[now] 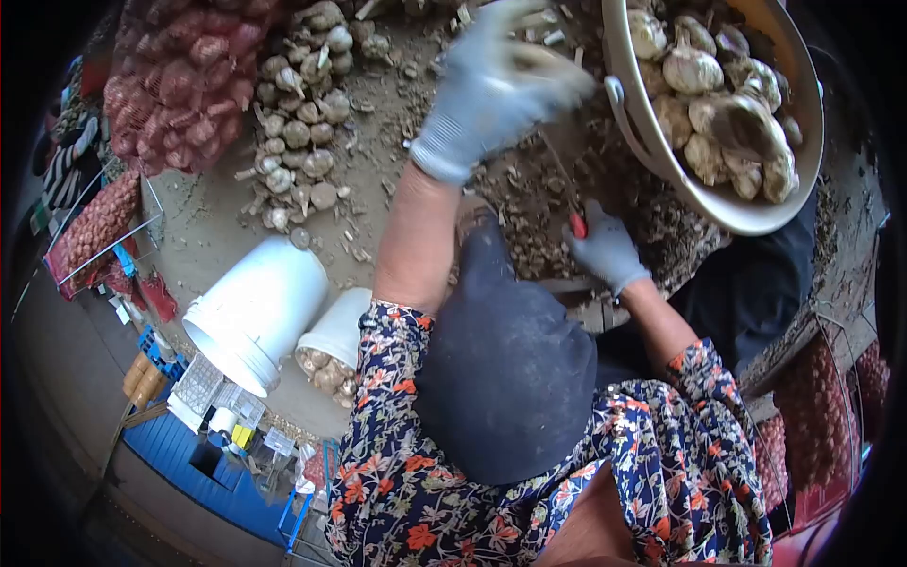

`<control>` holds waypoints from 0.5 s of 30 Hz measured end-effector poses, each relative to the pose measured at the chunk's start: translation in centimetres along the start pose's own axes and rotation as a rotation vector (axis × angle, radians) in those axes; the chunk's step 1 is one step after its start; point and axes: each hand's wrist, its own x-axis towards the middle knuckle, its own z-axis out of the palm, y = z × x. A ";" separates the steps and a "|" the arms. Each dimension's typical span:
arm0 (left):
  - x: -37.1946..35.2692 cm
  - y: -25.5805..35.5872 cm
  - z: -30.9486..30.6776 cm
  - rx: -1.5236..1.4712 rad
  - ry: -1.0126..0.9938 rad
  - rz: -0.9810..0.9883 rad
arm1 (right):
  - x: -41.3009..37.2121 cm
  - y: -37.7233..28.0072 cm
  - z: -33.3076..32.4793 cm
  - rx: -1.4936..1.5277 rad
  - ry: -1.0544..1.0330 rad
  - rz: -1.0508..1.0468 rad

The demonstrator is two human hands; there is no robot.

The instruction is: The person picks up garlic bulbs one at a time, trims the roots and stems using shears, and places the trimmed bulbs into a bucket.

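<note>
My left hand point(491, 90), in a pale grey knit glove, is stretched out over the ground left of the large bucket of garlic. Motion blurs its fingers, but they look spread apart, and I see nothing held in them. Lower down, my right hand point(609, 250), in a similar glove, is closed round the red handle of a knife point(577, 225). Its thin blade points up and to the left and is partly blurred. Garlic bulbs point(693, 69) fill the cream bucket point(644, 142) at the upper right. Trimmed scraps point(524, 203) litter the ground beneath both hands.
Loose garlic bulbs point(307, 137) lie in a heap at the upper left, beside a red mesh sack point(179, 85) of bulbs. A white bucket point(260, 307) lies tipped near a smaller bucket point(345, 317) with garlic pieces. More filled red sacks point(817, 416) stand at the lower right.
</note>
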 end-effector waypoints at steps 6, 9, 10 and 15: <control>4.1 -26.2 -16.7 0.429 1.023 -0.538 | 0.9 -0.5 0.1 0.013 -0.138 0.077; 5.1 -23.4 -15.0 0.913 0.941 -0.567 | 1.7 -1.6 0.2 0.051 -0.237 0.114; 5.1 -22.6 -15.2 0.959 0.800 -0.553 | 2.0 -1.8 0.3 0.049 -0.238 0.119; -0.2 -19.6 -13.9 -0.396 0.426 -0.261 | 3.4 -1.8 1.3 0.122 -0.138 -0.012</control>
